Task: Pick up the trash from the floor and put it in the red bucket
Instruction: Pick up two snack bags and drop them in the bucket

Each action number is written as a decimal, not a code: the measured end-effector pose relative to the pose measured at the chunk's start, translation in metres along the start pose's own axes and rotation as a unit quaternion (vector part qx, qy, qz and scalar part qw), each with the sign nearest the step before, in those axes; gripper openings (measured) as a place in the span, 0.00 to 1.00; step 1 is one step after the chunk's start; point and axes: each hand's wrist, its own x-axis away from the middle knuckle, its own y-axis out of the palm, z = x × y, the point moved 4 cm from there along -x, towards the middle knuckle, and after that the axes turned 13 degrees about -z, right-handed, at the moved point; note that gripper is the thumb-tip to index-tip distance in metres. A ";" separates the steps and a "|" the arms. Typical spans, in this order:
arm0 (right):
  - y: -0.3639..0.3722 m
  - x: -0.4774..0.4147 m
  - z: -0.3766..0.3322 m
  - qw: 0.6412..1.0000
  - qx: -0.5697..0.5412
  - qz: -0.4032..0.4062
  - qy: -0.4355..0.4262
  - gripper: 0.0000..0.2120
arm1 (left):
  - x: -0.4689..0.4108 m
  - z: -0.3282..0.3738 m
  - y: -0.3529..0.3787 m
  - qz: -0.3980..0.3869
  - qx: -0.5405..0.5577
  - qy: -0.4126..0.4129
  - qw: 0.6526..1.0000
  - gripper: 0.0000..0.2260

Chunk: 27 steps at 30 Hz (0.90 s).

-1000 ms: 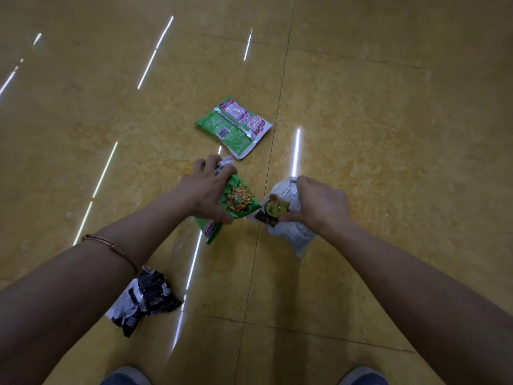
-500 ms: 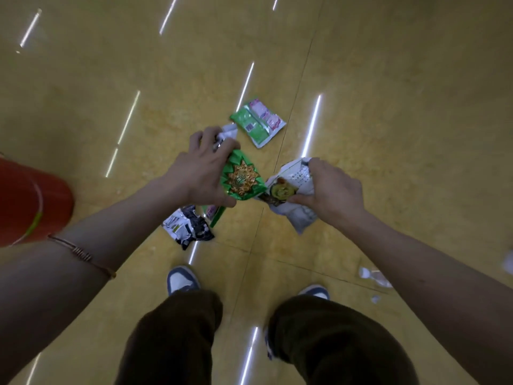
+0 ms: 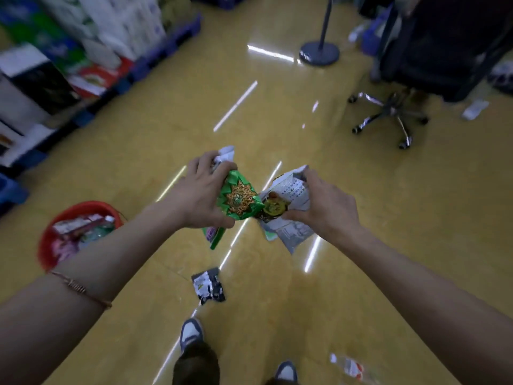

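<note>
Both hands ride higher than before: the left hand (image 3: 200,198) clenches a crinkled green snack packet (image 3: 238,201), the right hand (image 3: 324,209) a white printed wrapper (image 3: 291,190), with the round red plastic bucket (image 3: 80,206) down-left (nearer the left).

No print can be read. The white wrapper (image 3: 291,190) carries rows of small dark type, too fine to make out. The green wrapper (image 3: 238,200), the black packet (image 3: 209,286) on the floor (image 3: 361,245) and the stacked boxes (image 3: 111,20) show only blurred graphics.
</note>
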 end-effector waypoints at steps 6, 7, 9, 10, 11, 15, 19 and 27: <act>-0.105 0.032 -0.073 0.994 0.032 0.003 -0.101 0.33 | 0.097 0.019 -0.093 0.080 -0.013 -0.060 0.995 0.45; -0.117 0.038 -0.088 0.992 0.042 0.005 -0.118 0.33 | 0.114 0.017 -0.105 0.091 -0.020 -0.072 0.993 0.45; -0.138 0.049 -0.119 0.985 0.071 0.020 -0.153 0.32 | 0.147 0.010 -0.126 0.116 -0.030 -0.097 0.988 0.45; -0.146 0.055 -0.137 0.981 0.086 0.032 -0.171 0.32 | 0.164 0.005 -0.135 0.129 -0.033 -0.110 0.985 0.45; -0.153 0.060 -0.154 0.977 0.096 0.043 -0.186 0.32 | 0.181 0.000 -0.144 0.142 -0.035 -0.122 0.982 0.45; -0.165 0.082 -0.229 0.962 0.109 0.064 -0.241 0.31 | 0.247 -0.025 -0.168 0.173 -0.051 -0.168 0.969 0.45; -0.158 0.104 -0.310 0.943 0.138 0.080 -0.293 0.30 | 0.315 -0.061 -0.177 0.192 -0.052 -0.204 0.958 0.45; -0.102 0.152 -0.452 0.916 0.170 0.091 -0.351 0.30 | 0.443 -0.149 -0.161 0.220 -0.034 -0.249 0.943 0.45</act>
